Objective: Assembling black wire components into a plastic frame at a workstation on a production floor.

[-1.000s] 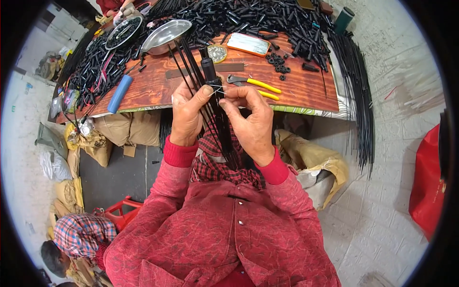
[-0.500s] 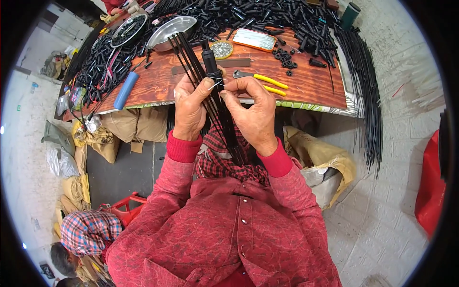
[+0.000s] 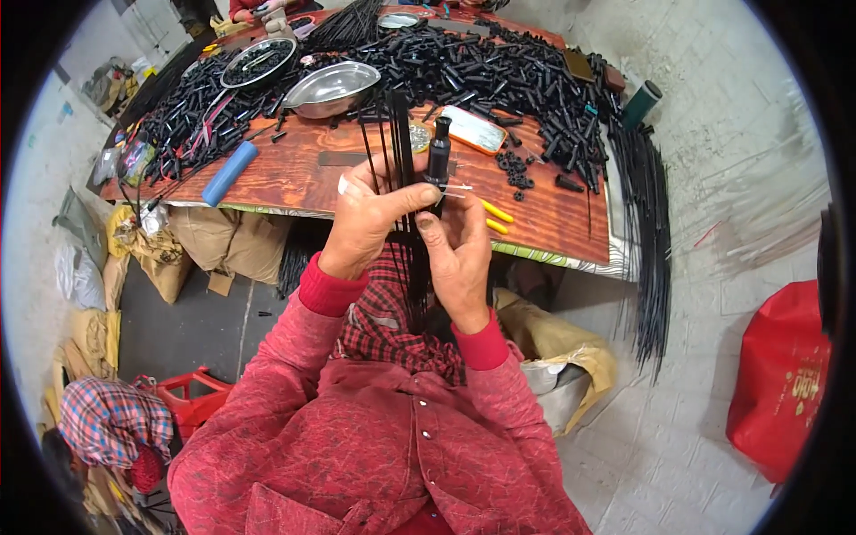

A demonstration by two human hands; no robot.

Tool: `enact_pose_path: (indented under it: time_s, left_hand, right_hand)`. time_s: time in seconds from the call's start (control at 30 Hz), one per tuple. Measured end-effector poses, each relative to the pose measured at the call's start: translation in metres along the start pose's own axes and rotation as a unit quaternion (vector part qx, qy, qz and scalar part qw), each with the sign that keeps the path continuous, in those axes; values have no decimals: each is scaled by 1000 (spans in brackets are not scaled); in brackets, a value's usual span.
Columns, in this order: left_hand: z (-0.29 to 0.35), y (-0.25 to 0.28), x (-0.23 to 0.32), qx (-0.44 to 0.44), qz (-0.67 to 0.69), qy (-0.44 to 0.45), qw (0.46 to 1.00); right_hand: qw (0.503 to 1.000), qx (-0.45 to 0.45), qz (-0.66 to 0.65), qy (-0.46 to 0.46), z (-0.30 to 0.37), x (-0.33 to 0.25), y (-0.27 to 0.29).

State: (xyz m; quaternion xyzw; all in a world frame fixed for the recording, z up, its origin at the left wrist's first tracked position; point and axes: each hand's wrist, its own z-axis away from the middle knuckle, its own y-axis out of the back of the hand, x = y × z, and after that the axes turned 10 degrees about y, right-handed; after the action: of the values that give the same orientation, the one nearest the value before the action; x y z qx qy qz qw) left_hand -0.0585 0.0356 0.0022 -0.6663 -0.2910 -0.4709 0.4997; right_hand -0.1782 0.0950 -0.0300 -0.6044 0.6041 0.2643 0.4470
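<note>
My left hand [image 3: 364,221] is closed on a bundle of long thin black rods [image 3: 401,263] that hang down toward my lap. Its thumb presses on a black tubular piece [image 3: 438,153] with a flared top, upright beside the rods. Thin white wires [image 3: 457,191] stick out to the right from under that thumb. My right hand [image 3: 461,254] is closed around the lower part of the tubular piece, just below the wires; its fingertips are partly hidden. Behind it lie pliers with yellow handles [image 3: 496,212], their jaws hidden.
On the wooden table [image 3: 294,160] are a blue roll [image 3: 229,174], a metal bowl [image 3: 332,89], a tray of white strips [image 3: 473,129], black rings [image 3: 514,168] and a heap of black tubes [image 3: 464,67]. Black rods [image 3: 651,241] overhang its right edge. Another person [image 3: 116,423] is at lower left.
The right hand has moved from pulling at the wire ends to gripping the tubular piece below them. Both hands and the bundle sit lower, and the view has shifted.
</note>
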Motion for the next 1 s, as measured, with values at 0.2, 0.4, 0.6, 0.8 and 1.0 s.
enact_pose_path:
  time_s: [0.2, 0.4, 0.6, 0.8, 1.0]
  left_hand:
    - [8, -4, -3, 3, 18, 59, 998]
    - [9, 4, 12, -39, -38, 69, 996]
    - [16, 9, 15, -97, -37, 76, 992]
    - [20, 12, 22, -84, -28, 52, 995]
    - [23, 15, 31, -66, -78, 41, 994]
  right_hand:
    - [980, -23, 191, 43, 7, 3, 4]
    - [988, -83, 129, 22, 4, 5, 14]
    - [992, -123, 5, -37, -4, 23, 33]
    - [986, -150, -19, -64, -9, 15, 27]
    - [984, -150, -60, -74, -13, 2, 15]
